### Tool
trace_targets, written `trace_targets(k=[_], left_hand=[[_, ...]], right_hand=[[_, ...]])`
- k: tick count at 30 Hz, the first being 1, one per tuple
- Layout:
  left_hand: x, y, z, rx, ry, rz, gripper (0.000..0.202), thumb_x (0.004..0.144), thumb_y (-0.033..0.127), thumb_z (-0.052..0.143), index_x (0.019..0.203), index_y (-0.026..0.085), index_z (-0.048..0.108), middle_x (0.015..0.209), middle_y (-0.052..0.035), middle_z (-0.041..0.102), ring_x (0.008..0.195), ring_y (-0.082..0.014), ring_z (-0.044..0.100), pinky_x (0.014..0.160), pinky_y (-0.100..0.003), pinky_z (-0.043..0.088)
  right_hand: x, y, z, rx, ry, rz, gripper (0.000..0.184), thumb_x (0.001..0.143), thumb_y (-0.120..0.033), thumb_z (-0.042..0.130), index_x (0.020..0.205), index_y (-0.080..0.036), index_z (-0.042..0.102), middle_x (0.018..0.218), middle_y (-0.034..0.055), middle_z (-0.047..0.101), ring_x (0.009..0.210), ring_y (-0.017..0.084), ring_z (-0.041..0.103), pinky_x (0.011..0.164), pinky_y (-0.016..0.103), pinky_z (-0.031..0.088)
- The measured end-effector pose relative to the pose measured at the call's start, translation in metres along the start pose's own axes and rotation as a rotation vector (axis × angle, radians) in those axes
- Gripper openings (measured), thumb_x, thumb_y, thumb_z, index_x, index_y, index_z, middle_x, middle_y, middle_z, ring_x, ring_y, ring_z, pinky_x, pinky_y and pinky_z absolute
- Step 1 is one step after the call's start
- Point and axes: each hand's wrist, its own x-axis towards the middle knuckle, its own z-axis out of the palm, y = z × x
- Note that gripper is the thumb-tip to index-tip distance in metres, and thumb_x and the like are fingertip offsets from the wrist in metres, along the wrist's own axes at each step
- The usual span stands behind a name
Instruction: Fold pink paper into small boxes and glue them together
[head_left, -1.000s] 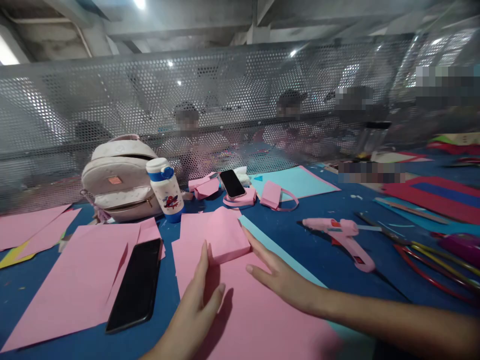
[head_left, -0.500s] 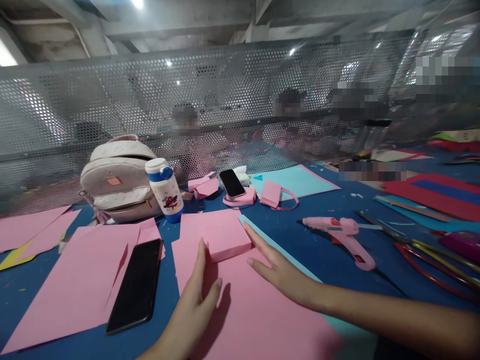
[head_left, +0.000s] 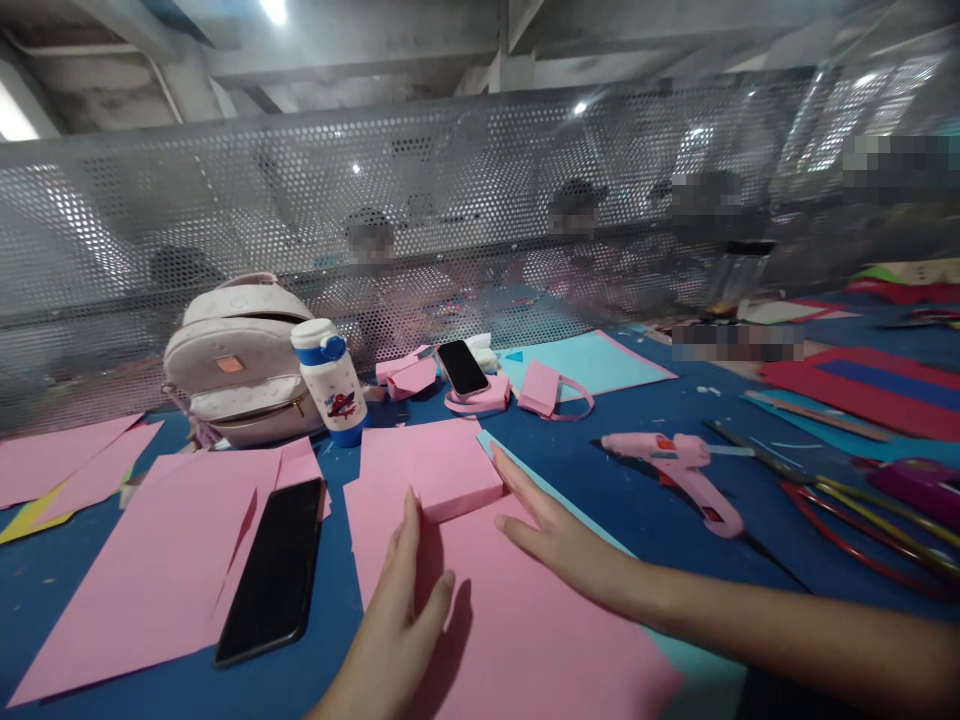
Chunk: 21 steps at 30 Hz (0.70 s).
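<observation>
Bottle (head_left: 330,382) shows cartoon print; left hand (head_left: 396,620), right hand (head_left: 561,545) rest on pink paper (head_left: 540,650)

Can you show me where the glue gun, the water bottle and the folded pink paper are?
glue gun (head_left: 675,452), head view, on its pink barrel.
water bottle (head_left: 335,385), head view, on its white body.
folded pink paper (head_left: 457,475), head view, on its top face.
</observation>
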Motion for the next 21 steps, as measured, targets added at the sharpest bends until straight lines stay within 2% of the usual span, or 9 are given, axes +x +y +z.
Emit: trace_targets(k=[3, 6, 10, 14, 18, 21], left_hand=[[-0.007, 0.001, 0.001, 0.015, 0.009, -0.001, 0.078, 0.095, 0.042, 0.047, 0.16, 0.023, 0.007, 0.166, -0.0015, 0.005, 0.153, -0.0266, 0.0, 0.123, -0.051, 0.005], [-0.01, -0.003, 0.003, 0.049, 0.037, 0.024, 0.078, 0.095, 0.041, 0.048, 0.16, 0.023, 0.009, 0.166, -0.0032, 0.008, 0.153, -0.0287, 0.005, 0.123, -0.053, 0.007], [-0.008, -0.009, 0.005, 0.074, 0.033, 0.046, 0.077, 0.095, 0.04, 0.049, 0.16, 0.025, 0.01, 0.166, -0.0032, 0.011, 0.153, -0.0291, 0.005, 0.123, -0.052, 0.006], [-0.005, -0.012, 0.005, 0.081, 0.024, 0.053, 0.076, 0.095, 0.04, 0.049, 0.159, 0.025, 0.011, 0.166, -0.0023, 0.01, 0.154, -0.0281, 0.004, 0.124, -0.05, 0.005], [0.0, -0.009, 0.0, 0.04, -0.009, 0.061, 0.079, 0.096, 0.04, 0.049, 0.16, 0.025, 0.005, 0.167, -0.0017, 0.004, 0.153, -0.0264, -0.001, 0.124, -0.049, 0.004], [0.006, -0.004, -0.007, 0.07, 0.018, 0.106, 0.08, 0.097, 0.037, 0.048, 0.159, 0.025, -0.001, 0.167, -0.0033, 0.003, 0.154, -0.0249, 0.002, 0.124, -0.048, 0.006]], right_hand=[[-0.005, 0.002, -0.003, -0.029, -0.006, 0.001, 0.08, 0.092, -0.03, 0.053, 0.16, -0.027, 0.011, 0.167, 0.0019, 0.008, 0.153, 0.022, 0.005, 0.124, 0.046, -0.002], [-0.01, 0.005, -0.003, -0.038, -0.039, -0.008, 0.084, 0.092, -0.031, 0.053, 0.16, -0.029, 0.003, 0.167, 0.0003, 0.006, 0.153, 0.022, 0.004, 0.124, 0.045, -0.002], [-0.013, 0.004, 0.001, -0.057, -0.007, -0.063, 0.083, 0.092, -0.03, 0.053, 0.159, -0.034, 0.004, 0.166, -0.0061, 0.0, 0.153, 0.021, -0.004, 0.124, 0.046, -0.004], [-0.011, 0.002, 0.002, -0.046, -0.039, -0.04, 0.084, 0.092, -0.03, 0.053, 0.159, -0.033, 0.004, 0.166, -0.0072, -0.004, 0.153, 0.021, -0.003, 0.124, 0.046, -0.002], [-0.004, 0.008, -0.001, 0.088, -0.098, -0.018, 0.082, 0.095, -0.035, 0.051, 0.159, -0.032, 0.001, 0.167, -0.0012, 0.0, 0.153, 0.022, 0.008, 0.124, 0.047, 0.009], [0.002, 0.018, -0.003, 0.144, -0.1, 0.002, 0.083, 0.095, -0.04, 0.052, 0.16, -0.028, 0.001, 0.165, 0.008, 0.016, 0.151, 0.022, 0.018, 0.122, 0.049, 0.016]])
